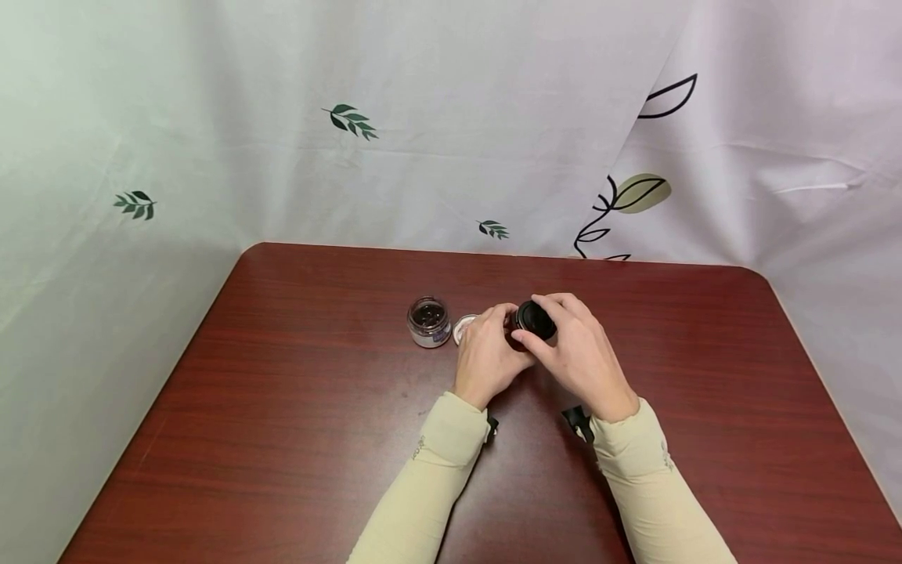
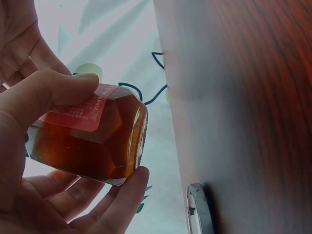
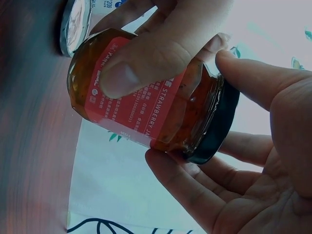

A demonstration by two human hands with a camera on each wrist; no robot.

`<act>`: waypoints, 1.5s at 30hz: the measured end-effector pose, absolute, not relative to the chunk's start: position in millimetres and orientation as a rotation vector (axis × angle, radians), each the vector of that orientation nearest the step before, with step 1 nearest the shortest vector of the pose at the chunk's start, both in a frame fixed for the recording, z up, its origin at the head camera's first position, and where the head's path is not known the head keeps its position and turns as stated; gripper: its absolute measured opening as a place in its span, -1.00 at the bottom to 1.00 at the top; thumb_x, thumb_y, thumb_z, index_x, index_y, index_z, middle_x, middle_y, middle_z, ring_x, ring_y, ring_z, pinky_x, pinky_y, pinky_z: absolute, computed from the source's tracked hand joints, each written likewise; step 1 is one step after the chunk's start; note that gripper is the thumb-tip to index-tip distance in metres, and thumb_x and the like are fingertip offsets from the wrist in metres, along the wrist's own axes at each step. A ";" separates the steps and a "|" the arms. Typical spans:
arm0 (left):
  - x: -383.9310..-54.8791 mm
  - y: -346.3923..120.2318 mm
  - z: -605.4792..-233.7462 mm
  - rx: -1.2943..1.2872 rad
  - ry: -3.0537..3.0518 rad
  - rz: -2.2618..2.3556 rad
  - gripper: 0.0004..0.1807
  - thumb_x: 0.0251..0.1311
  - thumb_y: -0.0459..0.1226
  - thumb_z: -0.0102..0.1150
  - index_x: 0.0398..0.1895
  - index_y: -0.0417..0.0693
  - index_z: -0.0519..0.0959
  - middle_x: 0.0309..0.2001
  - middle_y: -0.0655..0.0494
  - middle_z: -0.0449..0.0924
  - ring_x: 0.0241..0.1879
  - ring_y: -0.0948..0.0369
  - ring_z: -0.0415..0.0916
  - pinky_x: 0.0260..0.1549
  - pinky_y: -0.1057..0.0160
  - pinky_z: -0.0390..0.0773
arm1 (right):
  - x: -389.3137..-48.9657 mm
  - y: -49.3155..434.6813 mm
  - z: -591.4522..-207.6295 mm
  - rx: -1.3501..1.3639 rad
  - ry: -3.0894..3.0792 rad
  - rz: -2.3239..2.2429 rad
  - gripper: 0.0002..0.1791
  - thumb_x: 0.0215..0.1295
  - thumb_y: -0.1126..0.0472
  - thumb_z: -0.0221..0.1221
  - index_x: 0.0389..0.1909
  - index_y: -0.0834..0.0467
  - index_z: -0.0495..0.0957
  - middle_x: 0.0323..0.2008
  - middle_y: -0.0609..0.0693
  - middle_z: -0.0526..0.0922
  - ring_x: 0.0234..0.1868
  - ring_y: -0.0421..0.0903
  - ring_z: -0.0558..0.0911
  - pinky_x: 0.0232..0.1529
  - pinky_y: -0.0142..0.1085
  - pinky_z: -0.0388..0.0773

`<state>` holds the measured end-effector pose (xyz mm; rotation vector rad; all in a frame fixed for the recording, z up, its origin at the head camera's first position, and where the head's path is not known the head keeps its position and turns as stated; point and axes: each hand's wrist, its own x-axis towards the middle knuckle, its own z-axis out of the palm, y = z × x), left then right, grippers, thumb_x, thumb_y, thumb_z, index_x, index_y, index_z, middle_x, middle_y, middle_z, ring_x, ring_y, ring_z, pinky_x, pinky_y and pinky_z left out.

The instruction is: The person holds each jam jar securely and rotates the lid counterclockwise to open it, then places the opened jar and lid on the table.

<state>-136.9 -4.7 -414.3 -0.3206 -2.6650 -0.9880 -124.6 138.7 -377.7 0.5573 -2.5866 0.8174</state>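
Note:
A faceted glass jar of strawberry jam [image 3: 78, 83] with a red label is held tilted above the table. My left hand [image 1: 488, 356] grips the jar's body, its thumb [image 2: 73, 90] over the label. Around the jar's black lid [image 3: 222, 129] the thumb and fingers of my right hand [image 1: 581, 356] are curled. The lid sits on the jar's mouth. Just left of my hands stands an uncapped glass jar [image 1: 430, 338] with dark contents. Between it and my left hand a round lid [image 1: 461, 326] lies partly hidden, its pale inner side showing.
The reddish-brown wooden table [image 1: 282, 439] extends to both sides of my arms. Behind its far edge hangs a white curtain [image 1: 437, 157] with leaf prints. A dark strap mount [image 1: 578, 423] is worn at my right wrist.

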 end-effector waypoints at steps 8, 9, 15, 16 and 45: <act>-136.2 -5.2 -414.8 -0.319 -2.671 -0.971 -0.40 -0.30 0.02 0.41 -0.09 0.02 0.53 -0.24 0.21 0.57 -0.24 0.26 0.52 -0.25 0.21 0.46 | -124.2 139.4 -377.8 0.562 -2.596 0.820 -0.41 0.07 -0.06 0.29 0.05 0.21 0.52 -0.07 0.02 0.51 -0.08 -0.06 0.51 -0.09 -0.14 0.46; -136.2 -5.2 -414.7 -0.319 -2.670 -0.970 -0.40 -0.30 0.02 0.41 -0.09 0.02 0.53 -0.24 0.21 0.57 -0.24 0.26 0.52 -0.25 0.21 0.46 | -124.1 139.5 -377.8 0.562 -2.597 0.820 -0.41 0.07 -0.06 0.29 0.05 0.21 0.52 -0.07 0.02 0.51 -0.08 -0.06 0.51 -0.09 -0.14 0.46; -136.5 -5.1 -414.9 -0.323 -2.660 -0.955 -0.42 -0.32 0.02 0.41 -0.12 0.04 0.54 -0.26 0.23 0.57 -0.25 0.27 0.52 -0.26 0.21 0.46 | -124.0 140.6 -377.7 0.567 -2.596 0.834 -0.41 0.07 -0.07 0.29 0.05 0.21 0.52 -0.07 0.02 0.52 -0.08 -0.07 0.51 -0.08 -0.16 0.46; -136.7 -5.1 -414.9 -0.323 -2.660 -0.952 -0.42 -0.32 0.02 0.41 -0.12 0.04 0.54 -0.26 0.24 0.57 -0.25 0.26 0.52 -0.26 0.21 0.46 | -124.2 140.7 -377.6 0.569 -2.595 0.836 -0.41 0.07 -0.06 0.29 0.05 0.22 0.52 -0.08 0.02 0.52 -0.09 -0.07 0.51 -0.08 -0.16 0.46; -136.9 -6.4 -414.0 -0.331 -2.681 -0.943 -0.40 -0.38 -0.06 0.42 -0.10 0.04 0.55 -0.26 0.23 0.59 -0.26 0.25 0.54 -0.28 0.22 0.47 | -125.9 145.7 -375.2 0.625 -2.638 0.775 -0.40 0.08 -0.06 0.29 0.08 0.20 0.50 -0.06 0.02 0.50 -0.10 -0.08 0.51 -0.10 -0.15 0.45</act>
